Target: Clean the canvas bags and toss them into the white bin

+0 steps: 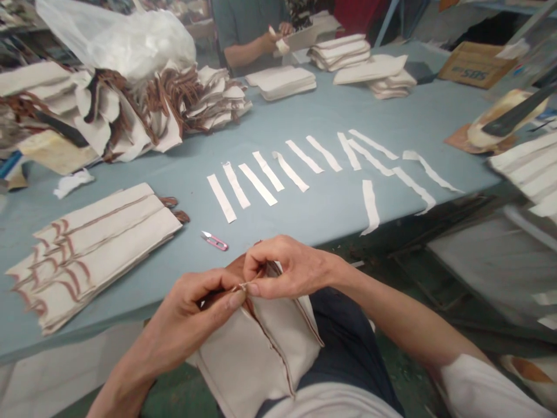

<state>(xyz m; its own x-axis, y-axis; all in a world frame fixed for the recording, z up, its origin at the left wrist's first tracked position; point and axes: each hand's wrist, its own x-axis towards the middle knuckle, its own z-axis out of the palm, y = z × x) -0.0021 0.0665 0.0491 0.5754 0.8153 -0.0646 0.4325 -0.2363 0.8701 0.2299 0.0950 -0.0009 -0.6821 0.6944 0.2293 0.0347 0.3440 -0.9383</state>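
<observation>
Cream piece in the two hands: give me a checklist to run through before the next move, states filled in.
1. Left hand pinching the cream piece near its upper edge: ok.
2. Right hand pinching right beside the left fingertips: ok.
3. Seam end between the fingertips neat and free of loose thread: cannot tell, the fingers cover most of it.
4. Pink snips uncovered on the table, near the hands: ok.
5. White strips all lying apart: not ok, some towards the right touch.
6. Stacked cream pieces at left clear of the snips: ok, a gap shows.
</observation>
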